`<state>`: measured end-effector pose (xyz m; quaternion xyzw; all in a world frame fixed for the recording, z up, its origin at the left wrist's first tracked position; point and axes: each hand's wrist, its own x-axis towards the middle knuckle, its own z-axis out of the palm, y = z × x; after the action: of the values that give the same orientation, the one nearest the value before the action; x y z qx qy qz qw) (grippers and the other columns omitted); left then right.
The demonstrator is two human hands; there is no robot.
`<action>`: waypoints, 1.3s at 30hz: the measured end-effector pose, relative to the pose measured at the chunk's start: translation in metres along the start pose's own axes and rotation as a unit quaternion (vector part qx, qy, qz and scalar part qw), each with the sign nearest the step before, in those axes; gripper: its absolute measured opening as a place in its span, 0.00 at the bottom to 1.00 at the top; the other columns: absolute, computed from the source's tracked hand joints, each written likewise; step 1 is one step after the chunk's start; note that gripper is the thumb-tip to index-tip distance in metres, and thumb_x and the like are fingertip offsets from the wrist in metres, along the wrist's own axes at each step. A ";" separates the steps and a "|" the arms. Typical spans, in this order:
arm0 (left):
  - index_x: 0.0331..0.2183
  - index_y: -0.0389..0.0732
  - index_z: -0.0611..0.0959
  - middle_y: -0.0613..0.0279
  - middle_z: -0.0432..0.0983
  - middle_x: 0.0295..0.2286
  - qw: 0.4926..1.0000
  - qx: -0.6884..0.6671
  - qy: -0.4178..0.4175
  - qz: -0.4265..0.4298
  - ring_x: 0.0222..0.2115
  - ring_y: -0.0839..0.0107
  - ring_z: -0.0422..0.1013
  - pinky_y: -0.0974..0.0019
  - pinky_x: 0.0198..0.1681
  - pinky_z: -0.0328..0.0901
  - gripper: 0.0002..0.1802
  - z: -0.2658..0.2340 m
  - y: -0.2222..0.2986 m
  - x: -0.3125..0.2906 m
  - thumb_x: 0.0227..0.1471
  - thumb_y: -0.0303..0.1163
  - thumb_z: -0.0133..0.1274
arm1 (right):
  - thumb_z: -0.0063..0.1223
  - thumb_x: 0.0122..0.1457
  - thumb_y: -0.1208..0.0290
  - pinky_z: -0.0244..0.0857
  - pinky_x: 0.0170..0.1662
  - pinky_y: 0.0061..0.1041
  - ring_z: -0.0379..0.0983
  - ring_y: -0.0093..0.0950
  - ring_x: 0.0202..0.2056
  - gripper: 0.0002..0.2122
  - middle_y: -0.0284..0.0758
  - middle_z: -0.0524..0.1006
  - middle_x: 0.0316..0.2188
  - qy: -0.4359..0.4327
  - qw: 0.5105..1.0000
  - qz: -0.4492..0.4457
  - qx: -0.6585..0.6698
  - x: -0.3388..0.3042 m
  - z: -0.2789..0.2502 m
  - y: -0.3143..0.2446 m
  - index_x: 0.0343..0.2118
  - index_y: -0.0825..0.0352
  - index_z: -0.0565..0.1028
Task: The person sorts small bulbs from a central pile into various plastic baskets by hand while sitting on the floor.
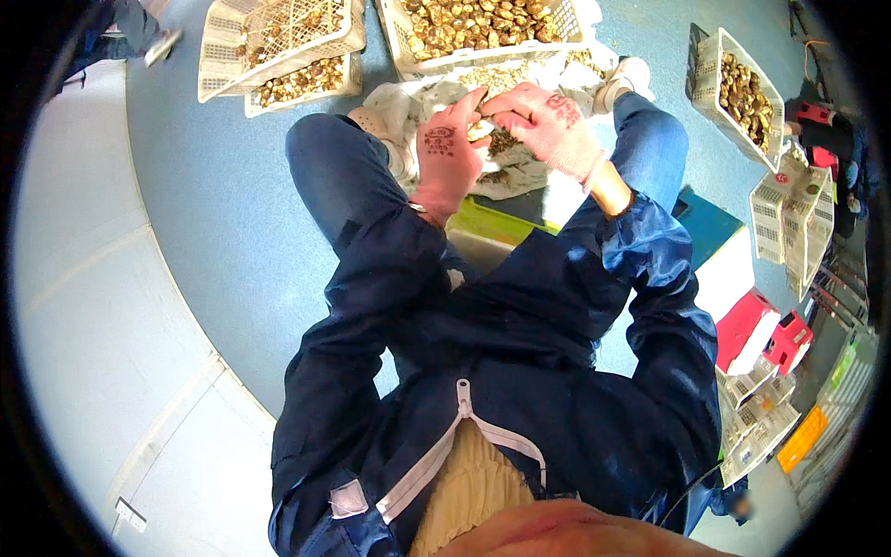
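My left hand, in a pink work glove with dark print, is closed around a small pale mushroom. Close beside it my right hand, gloved the same way, has its thumb and fingers drawn together at the mushroom; whatever it grips is hidden. Both hands are above a crumpled white sheet spread between my feet. Dark crumbs are scattered on the sheet under the fingers, and a heap of pale pieces lies just beyond them.
Ahead stands a white crate full of brown mushrooms. Stacked crates are at the far left, another mushroom crate at the far right. A yellow-green bin sits between my legs. Red stools and a white wall flank me.
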<state>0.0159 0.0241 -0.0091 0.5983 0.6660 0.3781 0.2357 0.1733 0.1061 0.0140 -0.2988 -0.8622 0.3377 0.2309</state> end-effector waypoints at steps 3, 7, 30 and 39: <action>0.48 0.46 0.76 0.58 0.78 0.31 0.995 0.085 0.012 0.051 0.32 0.58 0.73 0.59 0.35 0.65 0.32 -0.001 0.000 0.001 0.36 0.24 0.62 | 0.53 0.56 0.71 0.68 0.40 0.30 0.73 0.36 0.37 0.07 0.35 0.75 0.32 0.006 1.000 0.015 -0.020 -0.001 0.006 0.003 0.37 0.61 0.78; 0.49 0.48 0.75 0.60 0.78 0.30 0.993 0.102 0.003 0.051 0.32 0.58 0.72 0.59 0.35 0.64 0.34 -0.004 0.002 0.002 0.35 0.24 0.61 | 0.53 0.56 0.73 0.68 0.40 0.30 0.73 0.36 0.37 0.07 0.36 0.75 0.32 0.016 0.999 0.037 -0.025 0.003 0.000 -0.002 0.37 0.62 0.78; 0.48 0.48 0.77 0.66 0.78 0.28 0.975 0.187 0.026 0.121 0.33 0.61 0.71 0.55 0.50 0.60 0.33 -0.014 0.016 0.011 0.34 0.24 0.59 | 0.52 0.55 0.71 0.67 0.40 0.26 0.75 0.32 0.35 0.07 0.36 0.77 0.34 0.041 0.994 0.105 0.005 0.007 -0.008 -0.002 0.36 0.64 0.78; 0.45 0.47 0.78 0.63 0.77 0.30 0.990 0.075 0.049 0.110 0.35 0.61 0.72 0.53 0.49 0.60 0.28 -0.005 0.008 0.008 0.35 0.25 0.60 | 0.53 0.56 0.71 0.67 0.40 0.24 0.75 0.28 0.35 0.07 0.34 0.77 0.35 0.025 0.990 0.120 0.065 0.004 -0.011 0.001 0.37 0.63 0.79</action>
<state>0.0160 0.0307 0.0010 0.6645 0.6336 0.3795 0.1142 0.1771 0.1140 0.0213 -0.3932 -0.7899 0.4108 0.2295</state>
